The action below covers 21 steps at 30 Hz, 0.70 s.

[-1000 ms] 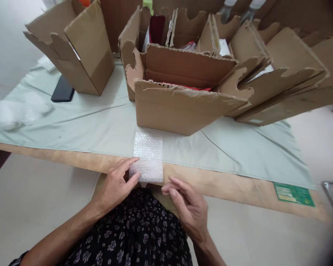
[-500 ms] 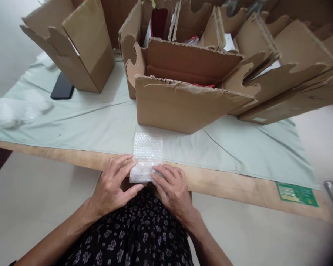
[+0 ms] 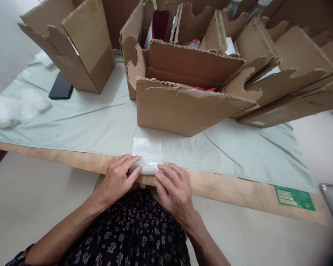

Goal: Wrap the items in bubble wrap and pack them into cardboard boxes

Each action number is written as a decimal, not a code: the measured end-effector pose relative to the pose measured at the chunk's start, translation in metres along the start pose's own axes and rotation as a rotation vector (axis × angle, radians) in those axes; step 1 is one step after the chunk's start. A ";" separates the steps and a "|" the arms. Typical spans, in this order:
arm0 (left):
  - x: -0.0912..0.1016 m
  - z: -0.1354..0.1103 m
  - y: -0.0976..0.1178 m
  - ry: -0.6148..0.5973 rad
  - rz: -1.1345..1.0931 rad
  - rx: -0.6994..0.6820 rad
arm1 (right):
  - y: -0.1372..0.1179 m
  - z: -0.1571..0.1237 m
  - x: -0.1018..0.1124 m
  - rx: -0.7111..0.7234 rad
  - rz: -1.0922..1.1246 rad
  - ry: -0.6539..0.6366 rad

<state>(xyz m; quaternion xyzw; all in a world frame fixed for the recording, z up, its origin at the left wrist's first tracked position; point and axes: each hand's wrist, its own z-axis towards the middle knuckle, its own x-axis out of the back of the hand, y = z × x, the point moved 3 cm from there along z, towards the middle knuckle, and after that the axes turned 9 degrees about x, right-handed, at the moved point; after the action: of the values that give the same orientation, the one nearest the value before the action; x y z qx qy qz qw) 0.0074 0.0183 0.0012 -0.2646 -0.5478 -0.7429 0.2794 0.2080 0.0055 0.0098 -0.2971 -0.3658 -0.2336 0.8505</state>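
1. From 7 o'clock, the left hand (image 3: pixel 118 179) reaches in, forearm slanting and palm down; thumb and forefinger stand apart, their tips on the wrap's left side. I cannot tell whether they pinch it.
2. From 5 o'clock, the right hand (image 3: pixel 176 186) arches, back upward, fingers bent and close together, tips at the wrap's near right corner; any grip there cannot be told.
3. Between them lies the bubble wrap (image 3: pixel 147 149), clear, glossy and roughly rectangular, rows of bubbles catching light, its near part whiter. It spans the wooden edge (image 3: pixel 224 184) and pale green cloth (image 3: pixel 199 155).
4. Beyond it, towards 1 o'clock, stands an open cardboard box (image 3: pixel 169 111).
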 end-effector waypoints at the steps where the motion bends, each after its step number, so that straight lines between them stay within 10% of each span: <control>1: 0.000 0.000 0.000 0.009 0.001 0.005 | 0.001 0.001 -0.004 0.019 0.002 -0.050; 21: 0.000 0.015 -0.007 0.063 0.153 -0.028 | 0.011 0.016 -0.009 -0.023 -0.017 -0.141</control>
<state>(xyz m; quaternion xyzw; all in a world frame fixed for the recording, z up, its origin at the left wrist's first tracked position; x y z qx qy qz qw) 0.0041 0.0347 0.0009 -0.2859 -0.5065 -0.7348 0.3489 0.2018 0.0262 0.0083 -0.3193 -0.4247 -0.2233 0.8172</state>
